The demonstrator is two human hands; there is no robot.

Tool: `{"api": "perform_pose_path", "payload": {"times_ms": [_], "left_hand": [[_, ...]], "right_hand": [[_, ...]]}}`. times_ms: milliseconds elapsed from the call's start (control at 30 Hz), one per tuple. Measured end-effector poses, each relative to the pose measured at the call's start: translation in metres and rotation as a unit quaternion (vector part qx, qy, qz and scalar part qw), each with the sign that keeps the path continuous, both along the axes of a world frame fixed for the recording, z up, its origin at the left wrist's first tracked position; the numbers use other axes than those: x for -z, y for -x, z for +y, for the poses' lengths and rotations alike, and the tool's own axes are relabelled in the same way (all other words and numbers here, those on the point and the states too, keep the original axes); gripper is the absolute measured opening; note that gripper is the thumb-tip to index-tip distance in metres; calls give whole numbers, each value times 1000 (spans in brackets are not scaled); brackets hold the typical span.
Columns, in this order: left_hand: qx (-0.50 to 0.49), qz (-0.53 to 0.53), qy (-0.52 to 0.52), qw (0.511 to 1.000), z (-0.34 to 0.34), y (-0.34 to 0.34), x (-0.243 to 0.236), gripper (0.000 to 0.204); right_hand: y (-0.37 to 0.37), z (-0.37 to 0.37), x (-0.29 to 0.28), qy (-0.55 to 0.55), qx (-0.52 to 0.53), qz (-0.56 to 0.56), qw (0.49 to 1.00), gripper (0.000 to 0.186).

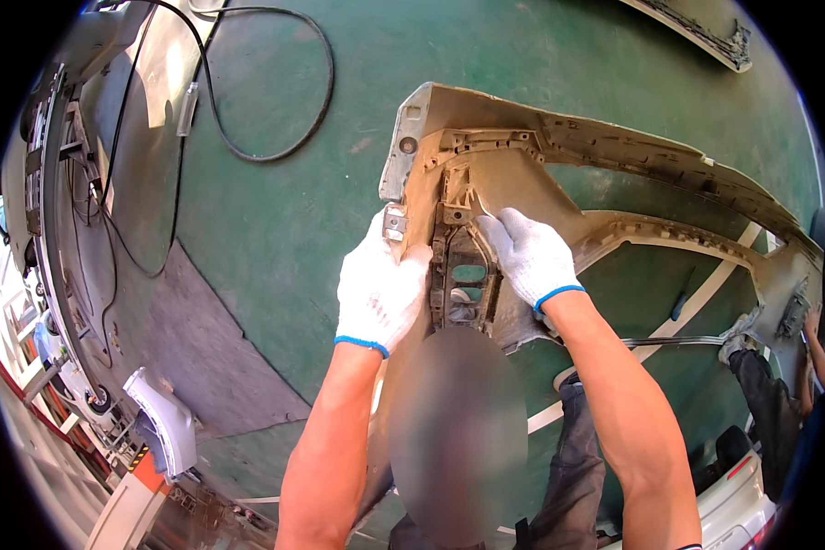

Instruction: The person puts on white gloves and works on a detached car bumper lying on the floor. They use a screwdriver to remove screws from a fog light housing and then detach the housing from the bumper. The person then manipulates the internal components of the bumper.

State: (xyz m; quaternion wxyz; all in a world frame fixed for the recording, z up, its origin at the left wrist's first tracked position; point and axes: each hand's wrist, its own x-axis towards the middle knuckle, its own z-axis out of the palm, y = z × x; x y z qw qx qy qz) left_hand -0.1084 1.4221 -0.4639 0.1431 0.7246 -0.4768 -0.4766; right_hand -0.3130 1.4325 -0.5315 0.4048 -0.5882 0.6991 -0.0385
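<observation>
A dusty beige car bumper cover (pixel 614 156) is held up in front of me, its inner side facing me, over a green floor. My left hand (pixel 376 284), in a white knit glove with a blue cuff, grips the bumper's near end by its outer edge. My right hand (pixel 532 257), gloved the same way, presses on the inner bracket next to a dark grille opening (pixel 467 275). At the far right end of the bumper another person's hand (pixel 811 321) holds it.
A black cable (pixel 275 151) loops across the green floor (pixel 275 229) at upper left. A grey mat patch (pixel 192 348) lies lower left. A silver body panel (pixel 160 426) rests lower left, another panel (pixel 706 32) at top right. White floor lines (pixel 697 302) run under the bumper.
</observation>
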Motion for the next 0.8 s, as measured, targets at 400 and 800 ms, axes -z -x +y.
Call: {"api": "perform_pose_path", "payload": {"times_ms": [400, 800], "left_hand": [[14, -32, 24, 999, 1, 8, -3, 43], [-8, -28, -24, 999, 0, 10, -7, 48]], "right_hand": [[-10, -11, 22, 79, -77, 32, 993, 40], [-23, -19, 11, 22, -80, 72, 994, 38]]}}
